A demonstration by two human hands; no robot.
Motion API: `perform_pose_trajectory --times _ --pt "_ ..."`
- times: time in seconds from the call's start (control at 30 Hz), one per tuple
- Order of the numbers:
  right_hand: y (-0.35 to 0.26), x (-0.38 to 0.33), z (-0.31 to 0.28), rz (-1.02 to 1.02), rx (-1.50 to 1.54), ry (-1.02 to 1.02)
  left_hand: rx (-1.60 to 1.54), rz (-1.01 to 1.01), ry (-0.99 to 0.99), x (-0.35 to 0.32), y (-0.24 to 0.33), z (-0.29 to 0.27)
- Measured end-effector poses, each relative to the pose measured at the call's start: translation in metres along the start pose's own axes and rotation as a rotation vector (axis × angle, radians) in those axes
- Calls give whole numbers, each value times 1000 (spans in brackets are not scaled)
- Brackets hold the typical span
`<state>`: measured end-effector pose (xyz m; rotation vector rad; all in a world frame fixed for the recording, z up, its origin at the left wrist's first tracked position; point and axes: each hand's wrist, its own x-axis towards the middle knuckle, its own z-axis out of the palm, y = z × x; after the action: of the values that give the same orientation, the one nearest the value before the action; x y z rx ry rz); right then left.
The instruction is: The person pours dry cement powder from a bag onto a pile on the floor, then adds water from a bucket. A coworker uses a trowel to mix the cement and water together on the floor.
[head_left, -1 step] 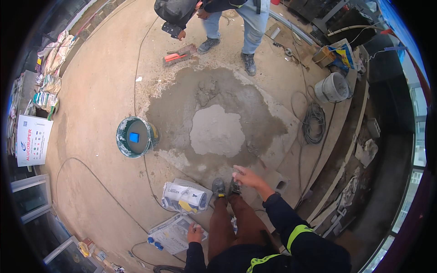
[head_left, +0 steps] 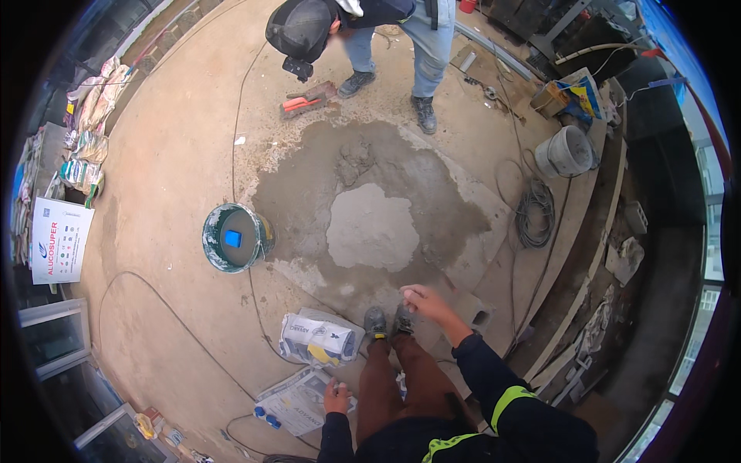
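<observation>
My right hand (head_left: pixel 424 301) hangs in the air above my shoes, near the front edge of the grey mortar; its fingers are drawn together and nothing shows in them. Low over a flat paper bag (head_left: pixel 297 401), my left hand (head_left: pixel 336 398) has its fingers loosely bent and apart, holding nothing visible. Ahead of me a heap of pale dry powder (head_left: pixel 370 228) sits on a wide patch of wet grey mortar (head_left: pixel 297 177). To its left stands a green bucket (head_left: pixel 208 251) of greyish liquid with a blue object (head_left: pixel 232 238) in it.
A co-worker (head_left: pixel 370 23) bends beyond the mortar, by an orange-handled trowel (head_left: pixel 305 102). A filled bag (head_left: pixel 320 336) lies left of my shoes (head_left: pixel 376 320). On the right are a coiled cable (head_left: pixel 535 212), a white bucket (head_left: pixel 565 150) and a hollow block (head_left: pixel 475 312). Cables cross the floor.
The stretched index finger of my right hand has curled in. My left hand's fingers have loosened slightly. The co-worker's hand near the trowel has drawn out of sight. The whole view has shifted slightly.
</observation>
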<state>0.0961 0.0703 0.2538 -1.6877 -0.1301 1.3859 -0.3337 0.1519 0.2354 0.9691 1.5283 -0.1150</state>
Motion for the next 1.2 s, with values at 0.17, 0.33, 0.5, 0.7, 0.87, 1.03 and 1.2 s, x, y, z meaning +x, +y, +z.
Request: perform_pose_trajectory --times 0.17,0.33,0.5,0.7,0.87,1.03,1.2 --pt "92 -56 -18 164 42 294 15 -2 -30 7 -7 11" --pt "240 -141 -39 580 -112 257 61 57 -55 5 -3 5" --pt "281 -171 -37 647 -36 301 105 59 -7 -2 -10 -1" --pt "212 -84 -36 323 -109 265 189 163 146 -19 -39 0" --pt "171 -41 -11 205 168 218 249 236 235 -25 -19 -28" --pt "183 -37 44 284 20 121 274 163 282 5 41 -77" --pt "210 -8 145 210 -297 -25 438 278 206 73 88 -102"
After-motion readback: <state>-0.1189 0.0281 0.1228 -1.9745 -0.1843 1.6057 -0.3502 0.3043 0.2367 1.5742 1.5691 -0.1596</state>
